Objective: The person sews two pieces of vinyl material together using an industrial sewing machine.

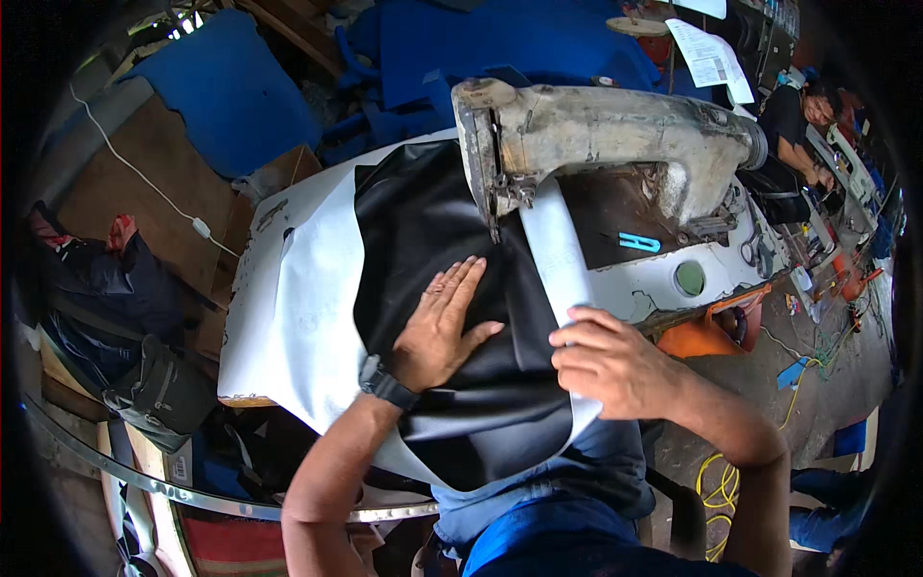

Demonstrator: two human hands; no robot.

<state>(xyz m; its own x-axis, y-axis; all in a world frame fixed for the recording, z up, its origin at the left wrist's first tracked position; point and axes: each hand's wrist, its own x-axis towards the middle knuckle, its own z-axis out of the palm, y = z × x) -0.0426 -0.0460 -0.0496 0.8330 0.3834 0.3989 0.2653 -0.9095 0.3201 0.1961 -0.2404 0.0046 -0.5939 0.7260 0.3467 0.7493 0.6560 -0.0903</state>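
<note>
A large sheet of black leather-like material (413, 231) with a pale underside lies under the needle of a worn sewing machine (596, 125). My left hand (437, 332) rests flat on the black face, fingers stretched toward the needle and thumb apart. On the right, the sheet's edge is turned over into a pale strip (556, 245) that runs up beside the needle. My right hand (611, 365) grips this folded edge, fingers curled over it. The sheet's near end hangs over my lap.
A light-blue clip (639, 242) and scissors (757, 253) lie on the worn white sewing table (625, 288). Blue material (226, 91) is heaped behind. A dark bag (162, 394) stands at left. Another person (803, 130) sits at far right, and a yellow cord (716, 486) lies on the floor.
</note>
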